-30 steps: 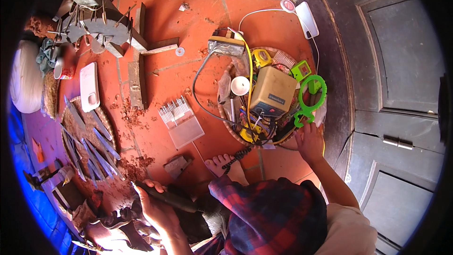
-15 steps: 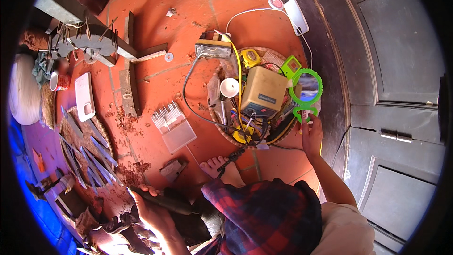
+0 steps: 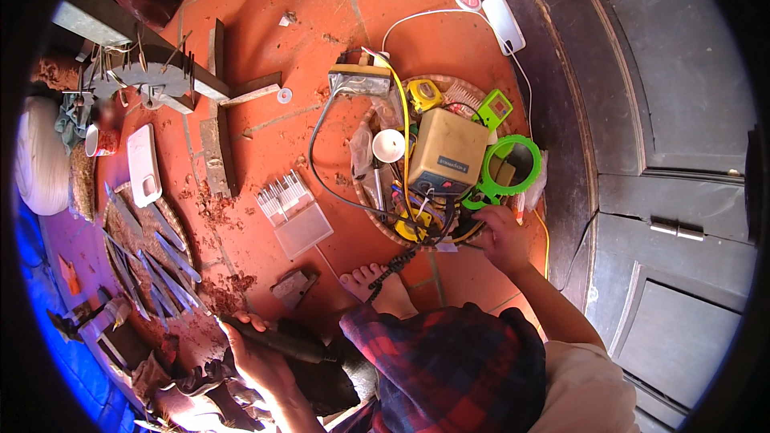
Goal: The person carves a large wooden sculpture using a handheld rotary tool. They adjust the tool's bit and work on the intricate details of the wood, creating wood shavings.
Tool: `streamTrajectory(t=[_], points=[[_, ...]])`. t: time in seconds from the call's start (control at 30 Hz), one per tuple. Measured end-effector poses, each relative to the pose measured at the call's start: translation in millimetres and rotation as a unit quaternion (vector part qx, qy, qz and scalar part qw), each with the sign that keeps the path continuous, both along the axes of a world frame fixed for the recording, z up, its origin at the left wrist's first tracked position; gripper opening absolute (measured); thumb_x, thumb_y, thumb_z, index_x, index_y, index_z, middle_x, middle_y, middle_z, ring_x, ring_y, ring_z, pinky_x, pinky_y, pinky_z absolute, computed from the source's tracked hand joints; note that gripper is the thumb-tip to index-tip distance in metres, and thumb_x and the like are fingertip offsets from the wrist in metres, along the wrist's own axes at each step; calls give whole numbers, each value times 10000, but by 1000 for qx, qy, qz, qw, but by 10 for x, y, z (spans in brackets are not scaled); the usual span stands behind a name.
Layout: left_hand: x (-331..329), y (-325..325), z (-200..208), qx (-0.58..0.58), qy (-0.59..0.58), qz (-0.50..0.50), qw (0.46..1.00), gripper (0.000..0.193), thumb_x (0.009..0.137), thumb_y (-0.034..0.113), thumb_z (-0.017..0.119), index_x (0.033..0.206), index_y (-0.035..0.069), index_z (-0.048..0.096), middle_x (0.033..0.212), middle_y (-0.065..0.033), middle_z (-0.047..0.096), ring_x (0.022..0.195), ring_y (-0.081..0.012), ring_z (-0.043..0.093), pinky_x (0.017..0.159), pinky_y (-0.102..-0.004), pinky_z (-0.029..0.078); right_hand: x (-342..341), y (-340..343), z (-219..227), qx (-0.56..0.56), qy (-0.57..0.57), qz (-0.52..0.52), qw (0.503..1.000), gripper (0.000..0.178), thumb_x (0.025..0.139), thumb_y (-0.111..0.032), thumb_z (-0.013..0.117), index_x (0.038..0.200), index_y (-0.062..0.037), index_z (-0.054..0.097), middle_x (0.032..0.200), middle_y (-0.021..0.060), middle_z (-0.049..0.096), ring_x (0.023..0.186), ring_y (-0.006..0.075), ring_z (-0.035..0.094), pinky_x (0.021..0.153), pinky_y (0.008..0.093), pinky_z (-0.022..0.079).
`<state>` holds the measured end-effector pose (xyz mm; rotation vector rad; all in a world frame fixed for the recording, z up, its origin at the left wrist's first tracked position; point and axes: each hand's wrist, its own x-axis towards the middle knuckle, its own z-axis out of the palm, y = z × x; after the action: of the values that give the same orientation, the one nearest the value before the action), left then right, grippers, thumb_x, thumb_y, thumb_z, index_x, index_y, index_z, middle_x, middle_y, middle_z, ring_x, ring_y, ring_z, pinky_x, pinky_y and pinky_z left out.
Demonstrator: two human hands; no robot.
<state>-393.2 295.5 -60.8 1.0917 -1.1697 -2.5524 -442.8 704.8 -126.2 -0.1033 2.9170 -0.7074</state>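
Observation:
My left hand point(image 3: 269, 365) is closed around a dark cylindrical handpiece point(image 3: 293, 345), low on the left beside my knee. My right hand point(image 3: 504, 242) has its fingers bent together at the foot of a green-framed hand mirror point(image 3: 533, 179), pinching it; the fingertips are partly hidden. The mirror leans over the right rim of a round woven basket point(image 3: 373, 222). Inside the basket, next to the mirror, sits a beige control box point(image 3: 449, 148) with cables at its front. A white cup point(image 3: 388, 146) and a yellow tape measure point(image 3: 423, 95) are there too.
An open case of small bits point(image 3: 293, 212) lies left of the basket. Farther left, a round tray point(image 3: 120, 273) bears several files. A power strip point(image 3: 359, 80) with cables adjoins the basket. A coiled cord point(image 3: 393, 265) crosses my foot. Dark wooden doors point(image 3: 674, 136) border the right.
My right hand has moved left and slightly down. The green mirror has shifted left and turned, so its face shows a different reflection. The left hand stays put.

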Motion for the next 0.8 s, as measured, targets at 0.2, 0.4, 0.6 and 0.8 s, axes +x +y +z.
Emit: streamTrajectory(t=[0.2, 0.4, 0.6, 0.8], points=[[52, -42, -68, -11, -6, 19, 1000, 269, 989, 318, 397, 1008, 59, 465, 853, -42, 464, 772, -143, 458, 769, -291, 395, 23, -191, -84, 72, -88, 85, 990, 552, 680, -93, 646, 1200, -15, 476, 1207, 139, 521, 1131, 346, 465, 963, 452, 365], [30, -30, -41, -5, 9, 4, 1000, 268, 991, 315, 394, 1007, 56, 464, 862, -43, 461, 772, -143, 457, 772, -289, 393, -37, -251, -236, 56, -128, 6, 990, 618, 656, -95, 659, 1223, 4, 434, 1179, 186, 515, 1112, 371, 456, 958, 441, 376], [1, 1, -10, -11, 2, 5, 1000, 283, 995, 331, 385, 992, 60, 466, 838, -39, 459, 767, -139, 457, 778, -283, 390, -61, -306, -224, 44, -165, -34, 985, 527, 620, -84, 677, 1116, 8, 524, 1069, 175, 548, 1058, 359, 461, 940, 429, 395], [-7, 17, -21, -19, -11, 28, 999, 292, 994, 341, 387, 986, 61, 468, 811, -43, 461, 764, -139, 454, 774, -286, 389, 250, -78, -301, 43, -67, 39, 996, 312, 610, -78, 679, 908, -30, 599, 904, 113, 538, 931, 321, 481, 828, 413, 429]])
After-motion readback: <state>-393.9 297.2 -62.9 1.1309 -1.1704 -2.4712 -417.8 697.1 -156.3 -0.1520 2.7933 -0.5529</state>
